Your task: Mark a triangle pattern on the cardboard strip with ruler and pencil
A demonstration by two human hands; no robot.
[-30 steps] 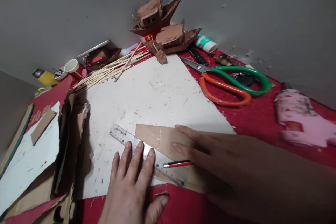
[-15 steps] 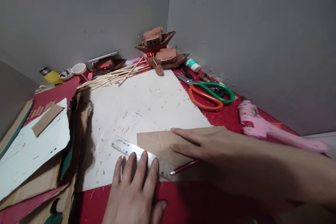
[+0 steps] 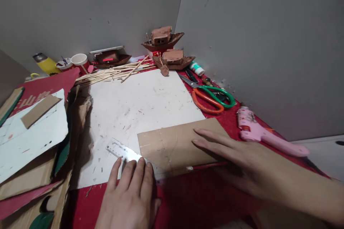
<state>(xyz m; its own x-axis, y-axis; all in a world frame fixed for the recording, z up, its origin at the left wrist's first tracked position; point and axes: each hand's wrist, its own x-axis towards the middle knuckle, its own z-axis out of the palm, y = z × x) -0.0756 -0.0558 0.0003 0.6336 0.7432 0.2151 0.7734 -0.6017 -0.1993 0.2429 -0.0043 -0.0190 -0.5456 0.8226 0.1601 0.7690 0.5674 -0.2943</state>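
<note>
My left hand (image 3: 131,189) lies palm down at the front edge of the white sheet (image 3: 120,111), fingertips resting on a clear ruler (image 3: 122,150). The fingers are stretched forward, slightly bent, with the thumb apart. Part of the ruler is hidden under them. A tan piece of cardboard (image 3: 172,146) with faint lines lies just right of the ruler. My right hand (image 3: 236,157) reaches in from the right, two extended fingers touching the cardboard. A dark red pencil (image 3: 205,166) with a silver end sticks out from beneath this hand, its grip mostly hidden.
Orange-and-green-handled scissors (image 3: 208,96) and a pink glue gun (image 3: 266,136) lie to the right. Brown model boats (image 3: 173,59) stand at the back beside thin wooden sticks (image 3: 113,73). Cardboard sheets (image 3: 29,171) are stacked at left, with cups (image 3: 79,61) and a yellow bottle (image 3: 45,64) behind.
My right hand has slid right along the cardboard, the pencil moving with it, so more cardboard shows. My left hand stays on the ruler. The whole view has shifted slightly.
</note>
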